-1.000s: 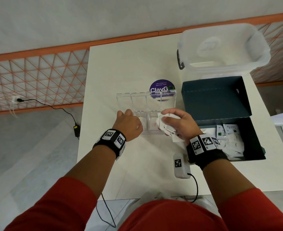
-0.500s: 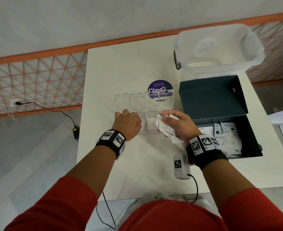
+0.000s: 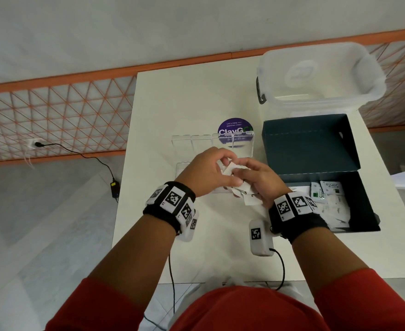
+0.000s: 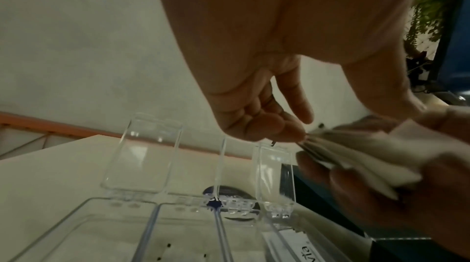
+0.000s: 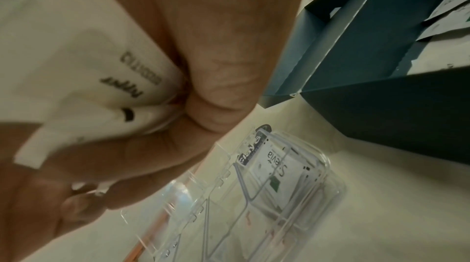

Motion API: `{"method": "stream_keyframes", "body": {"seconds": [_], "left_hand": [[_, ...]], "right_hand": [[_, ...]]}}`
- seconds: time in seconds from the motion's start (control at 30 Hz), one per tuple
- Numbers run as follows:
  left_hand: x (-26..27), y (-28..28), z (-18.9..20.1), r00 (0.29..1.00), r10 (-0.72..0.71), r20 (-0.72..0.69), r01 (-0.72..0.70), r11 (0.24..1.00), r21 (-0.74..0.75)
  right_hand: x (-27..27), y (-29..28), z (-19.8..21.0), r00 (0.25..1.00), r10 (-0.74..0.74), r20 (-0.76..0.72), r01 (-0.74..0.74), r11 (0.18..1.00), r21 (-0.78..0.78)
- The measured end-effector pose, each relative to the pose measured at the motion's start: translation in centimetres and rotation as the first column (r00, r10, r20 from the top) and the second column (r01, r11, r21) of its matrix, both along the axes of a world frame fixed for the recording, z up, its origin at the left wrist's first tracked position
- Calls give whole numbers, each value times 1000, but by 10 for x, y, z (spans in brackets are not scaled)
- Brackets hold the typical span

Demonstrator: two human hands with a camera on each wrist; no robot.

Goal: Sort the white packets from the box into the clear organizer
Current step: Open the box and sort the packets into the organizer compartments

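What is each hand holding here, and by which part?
Right hand grips a bundle of white packets around its middle; left hand pinches the bundle's edge at the fingertips.

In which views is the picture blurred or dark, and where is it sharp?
Head view: bright and mostly sharp, edges bent by the wide lens; the clear organizer is faint. Left wrist view: dim, the left hand and packet bundle soft. Right wrist view: dim, the right hand and held packets blurred; the organizer's Stevia packet readable.
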State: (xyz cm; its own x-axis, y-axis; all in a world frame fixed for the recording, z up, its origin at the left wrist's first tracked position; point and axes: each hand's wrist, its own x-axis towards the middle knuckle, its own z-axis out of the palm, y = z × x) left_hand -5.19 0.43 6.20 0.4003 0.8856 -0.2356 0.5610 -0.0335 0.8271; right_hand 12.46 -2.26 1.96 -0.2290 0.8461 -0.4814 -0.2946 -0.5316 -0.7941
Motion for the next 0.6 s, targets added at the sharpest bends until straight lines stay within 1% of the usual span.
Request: {"method": "stream_keyframes", "body": {"seconds": [0.1,0.2,0.27,0.37,0.5,0.53,0.6], "left_hand": [[0,0,-2,997,65,35,-63,997,-46],[-4,3,-4,989,135,54,-130,987,-93],[-8,6,-3,993,115,33,-111,989,-92],[-13,11,2,998,43,-38,-46,995,-90],[-17,17,9,991,-57,-119,36,985,-169],[-17,18,11,989,-66,-135,42,983,-178],[-18,22,15,988,-34,-151,9,986,-164]], "right_hand": [[0,0,2,1000,-8,-2,8,1000,9],[0,1,0,999,-25,40,25,1000,-6],[1,1,-1,998,-36,43,36,999,3],[2,2,0,998,-27,53,24,999,44],[-1,4,1,997,-5,72,-1,997,82],[-2,4,1,997,4,77,-11,997,79],[-4,5,1,994,42,99,-49,997,67]]}}
